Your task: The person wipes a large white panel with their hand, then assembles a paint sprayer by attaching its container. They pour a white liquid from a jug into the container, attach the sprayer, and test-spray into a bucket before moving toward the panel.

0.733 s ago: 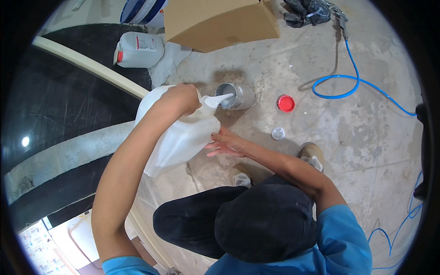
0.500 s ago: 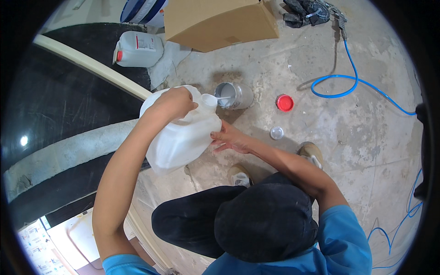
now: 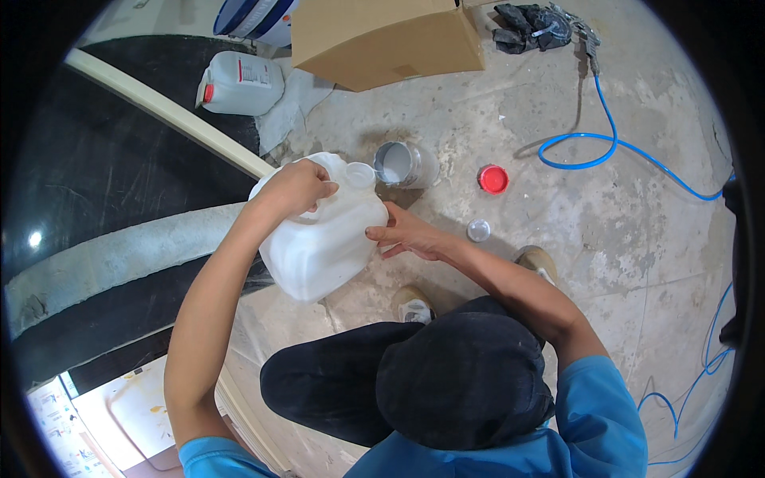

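A white plastic jerrycan [image 3: 319, 255] hangs tilted above the floor, its uncapped mouth [image 3: 360, 175] facing a grey metal can [image 3: 408, 165]. The fingers of my left hand [image 3: 300, 190] are wrapped round the jerrycan's handle. With thumb and fingers, my right hand [image 3: 405, 234] holds the lower right side of the jerrycan; part of its fingers is hidden. Pale grey liquid shows inside the metal can. To the right of that can lie a red screw cap [image 3: 493, 179] and a small clear round lid [image 3: 478, 231].
A cardboard box [image 3: 390, 48] stands at the far side, with a second jerrycan [image 3: 247, 84] left of it. A spray gun [image 3: 586, 40] with a blue hose [image 3: 578, 166] lies far right. Black panels and a cream strip [image 3: 171, 111] fill the left.
The jerrycan has tipped back a little. The white stream running from its mouth into the metal can has shrunk to almost nothing. Both hands keep their hold.
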`<state>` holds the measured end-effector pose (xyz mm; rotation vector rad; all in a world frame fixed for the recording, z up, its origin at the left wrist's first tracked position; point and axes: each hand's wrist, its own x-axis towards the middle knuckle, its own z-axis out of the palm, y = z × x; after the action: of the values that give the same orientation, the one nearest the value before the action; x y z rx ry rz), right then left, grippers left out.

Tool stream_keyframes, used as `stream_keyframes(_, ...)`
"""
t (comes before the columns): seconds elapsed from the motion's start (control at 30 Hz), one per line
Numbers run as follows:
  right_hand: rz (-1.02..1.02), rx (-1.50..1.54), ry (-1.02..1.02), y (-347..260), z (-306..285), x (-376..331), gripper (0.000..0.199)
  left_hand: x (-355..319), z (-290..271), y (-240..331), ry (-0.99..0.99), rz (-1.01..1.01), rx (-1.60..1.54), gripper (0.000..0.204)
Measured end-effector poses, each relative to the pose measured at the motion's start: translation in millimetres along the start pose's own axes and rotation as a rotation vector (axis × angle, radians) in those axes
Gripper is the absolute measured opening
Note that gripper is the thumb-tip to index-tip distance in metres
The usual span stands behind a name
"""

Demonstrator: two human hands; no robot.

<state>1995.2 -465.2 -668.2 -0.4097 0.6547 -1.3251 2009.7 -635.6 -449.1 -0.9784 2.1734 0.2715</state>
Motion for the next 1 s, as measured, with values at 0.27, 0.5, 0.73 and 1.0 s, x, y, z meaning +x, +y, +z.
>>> stream_keyframes(0.27,0.002,-0.064,0.016,-12.4,5.8,-10.8,0.103,-16.8,4.0,-10.5,0.046,0.019,-0.137,0.029)
stream_keyframes(0.5,-0.23,-0.426,0.128,-14.5,13.7,-17.9,0.108,-48.7,24.0,-49.1,0.076,0.013,-0.458,0.026)
stream_keyframes(0.73,0.077,-0.875,0.263,-17.3,-42.3,-91.8,0.077,-56.8,48.3,-77.9,0.173,0.041,-0.732,0.023)
stream_keyframes(1.0,-0.069,-0.738,0.349,-15.6,-29.1,-87.2,0.094,-69.4,34.2,-42.7,0.146,0.02,-0.653,0.028)
